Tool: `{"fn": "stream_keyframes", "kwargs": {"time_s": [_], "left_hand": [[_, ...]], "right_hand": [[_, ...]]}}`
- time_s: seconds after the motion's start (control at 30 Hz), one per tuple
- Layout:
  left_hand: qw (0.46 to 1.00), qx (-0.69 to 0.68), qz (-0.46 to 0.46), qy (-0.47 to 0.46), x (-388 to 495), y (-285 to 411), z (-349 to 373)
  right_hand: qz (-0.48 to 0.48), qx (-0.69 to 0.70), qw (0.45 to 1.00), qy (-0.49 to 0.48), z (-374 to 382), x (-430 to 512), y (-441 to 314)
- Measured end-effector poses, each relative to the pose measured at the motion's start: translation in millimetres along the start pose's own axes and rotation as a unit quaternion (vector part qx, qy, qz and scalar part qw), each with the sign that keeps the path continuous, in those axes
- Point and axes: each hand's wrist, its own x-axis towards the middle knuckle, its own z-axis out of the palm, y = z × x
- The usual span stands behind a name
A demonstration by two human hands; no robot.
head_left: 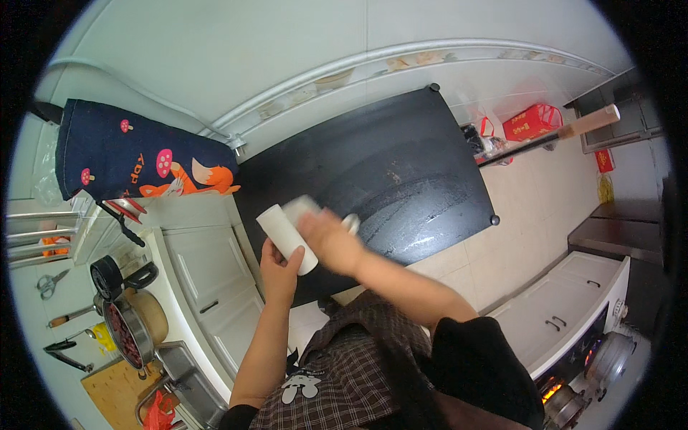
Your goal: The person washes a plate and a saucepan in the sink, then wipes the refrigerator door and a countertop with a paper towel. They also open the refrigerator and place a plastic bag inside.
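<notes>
My left hand (pixel 280 271) is wrapped around the lower part of a white paper roll (pixel 284 236), which looks like paper towel. The roll is tilted above the near left part of a black tabletop (pixel 371 156). Close beside it on the right, my right hand (pixel 330 242) is blurred by motion. Its fingers are closed on a white sheet (pixel 302 207), probably paper, and a crumpled white end (pixel 352 223) shows past the hand's other side. Whether the sheet still joins the roll is too blurred to tell. Wet-looking streaks and a few small light specks mark the tabletop.
A navy fox-print cover (pixel 145 156) stands at the table's left. Along the left counter are a pot of dark red pieces (pixel 129 333) and a steel sink (pixel 193 371). A long pole (pixel 548 134) juts past the table's right edge. Flames burn under pots (pixel 610 357) at lower right.
</notes>
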Motion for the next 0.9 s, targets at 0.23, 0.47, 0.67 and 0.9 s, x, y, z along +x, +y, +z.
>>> {"fn": "stream_keyframes", "kwargs": {"time_s": [0.23,0.47,0.67,0.9], "left_hand": [[0.989,0.113,0.087,0.039,-28.2,-7.7,-70.8],[0.985,0.073,0.069,0.141,-45.8,-30.5,-103.3],[0.977,0.101,0.124,0.142,-19.0,-9.7,-86.7],[0.961,0.120,0.206,0.141,20.2,33.2,-63.0]], "right_hand": [[0.082,-0.268,0.952,0.122,-83.9,35.7,107.7],[0.316,-0.346,0.867,0.171,-89.8,105.2,183.9],[0.128,-0.203,0.970,0.048,7.5,167.2,26.3],[-0.099,-0.045,0.989,-0.097,39.2,187.3,-30.8]]}}
